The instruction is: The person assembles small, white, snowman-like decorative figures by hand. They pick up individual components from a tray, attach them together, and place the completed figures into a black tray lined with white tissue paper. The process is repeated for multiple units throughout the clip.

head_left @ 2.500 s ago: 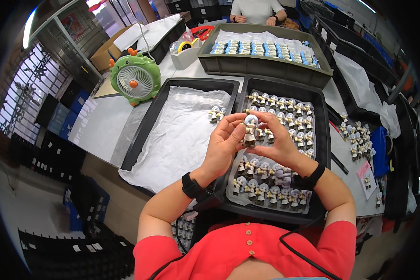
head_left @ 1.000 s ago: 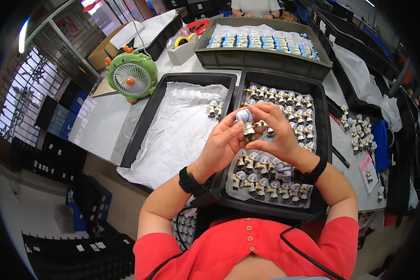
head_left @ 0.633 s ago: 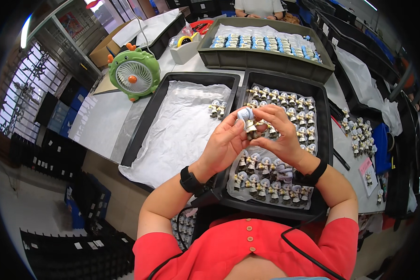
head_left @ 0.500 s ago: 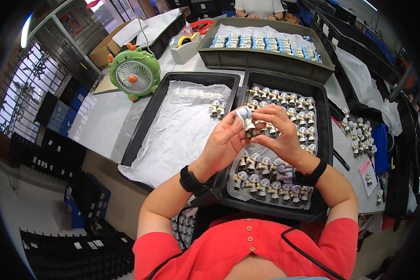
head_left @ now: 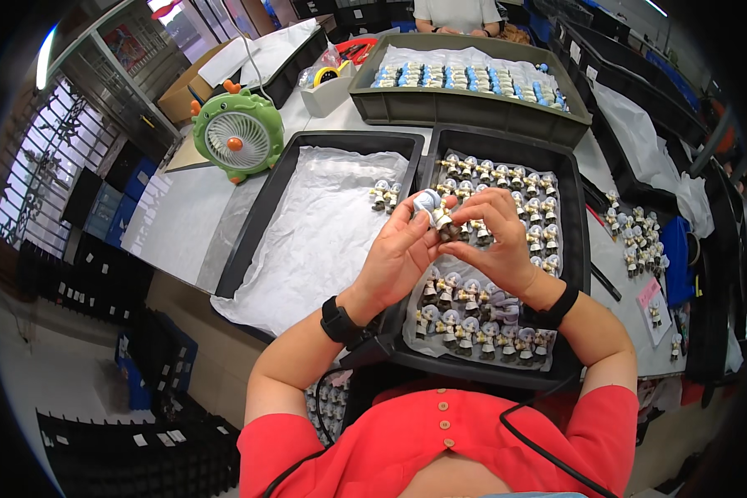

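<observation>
A small figurine (head_left: 441,217) with pale blue-grey hair, a white and gold body and a dark base tilts between my two hands. My left hand (head_left: 401,257) is closed around its head and back, thumb on the hair. The thumb and forefinger of my right hand (head_left: 504,245) pinch around its dark lower end, the other fingers curled. Both hands are above the left edge of a black tray (head_left: 580,216) filled with rows of similar figurines (head_left: 490,336). To the left, a second black tray (head_left: 253,220), lined with white paper, holds a few figurines (head_left: 385,195) at its right side.
A large olive-grey bin (head_left: 465,112) with blue and cream figurines stands behind the trays. A green fan (head_left: 238,133) is at the left, beside a white tape dispenser (head_left: 327,95). More figurines (head_left: 637,236) lie on the right. Another person (head_left: 458,15) sits opposite.
The figurine has tipped slightly in my fingers, its lower end swinging right. My right fingers have shifted a little around that end; the trays have not moved.
</observation>
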Tool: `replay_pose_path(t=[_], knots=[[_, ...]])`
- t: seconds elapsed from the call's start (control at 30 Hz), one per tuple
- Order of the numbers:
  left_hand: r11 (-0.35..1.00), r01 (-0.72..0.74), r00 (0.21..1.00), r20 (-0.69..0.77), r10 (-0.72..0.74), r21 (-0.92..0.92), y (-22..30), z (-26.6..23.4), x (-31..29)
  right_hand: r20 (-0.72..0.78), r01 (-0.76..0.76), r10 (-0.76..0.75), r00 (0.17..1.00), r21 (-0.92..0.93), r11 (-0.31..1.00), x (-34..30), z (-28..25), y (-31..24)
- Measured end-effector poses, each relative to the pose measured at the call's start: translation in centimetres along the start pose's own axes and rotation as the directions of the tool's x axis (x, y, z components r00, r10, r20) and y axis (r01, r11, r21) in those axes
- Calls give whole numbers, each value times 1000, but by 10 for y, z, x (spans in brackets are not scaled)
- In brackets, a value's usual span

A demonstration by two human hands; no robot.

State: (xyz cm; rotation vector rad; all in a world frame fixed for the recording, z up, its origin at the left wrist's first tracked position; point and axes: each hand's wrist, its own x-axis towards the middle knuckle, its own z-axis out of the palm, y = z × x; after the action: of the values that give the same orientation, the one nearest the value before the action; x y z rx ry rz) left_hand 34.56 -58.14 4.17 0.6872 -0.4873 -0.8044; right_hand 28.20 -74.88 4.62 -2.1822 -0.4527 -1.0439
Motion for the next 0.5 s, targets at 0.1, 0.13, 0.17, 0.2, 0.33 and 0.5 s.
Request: replay_pose_path(t=[0.1,0.13,0.17,0.2,0.33,0.5], knots=[[1000,-3,1000,-7,3,-12,1,1,0,-17,5,-6,1000,-16,1000,0,0,1],[1000,-18,1000,-12,18,1,1,2,0,-24,8,-8,1000,-21,1000,0,0,1],[999,-33,999,-18,33,14,2,3,0,-32,13,-14,999,-32,999,0,0,2],[999,-47,999,-25,48,27,2,5,0,-40,18,-20,999,-41,999,0,1,2],[998,-48,998,-27,49,29,4,6,-1,-34,47,-50,998,-88,995,-1,1,0],[990,-78,996,-24,81,116,3,6,0,-25,33,-36,999,-113,993,-2,2,-1]])
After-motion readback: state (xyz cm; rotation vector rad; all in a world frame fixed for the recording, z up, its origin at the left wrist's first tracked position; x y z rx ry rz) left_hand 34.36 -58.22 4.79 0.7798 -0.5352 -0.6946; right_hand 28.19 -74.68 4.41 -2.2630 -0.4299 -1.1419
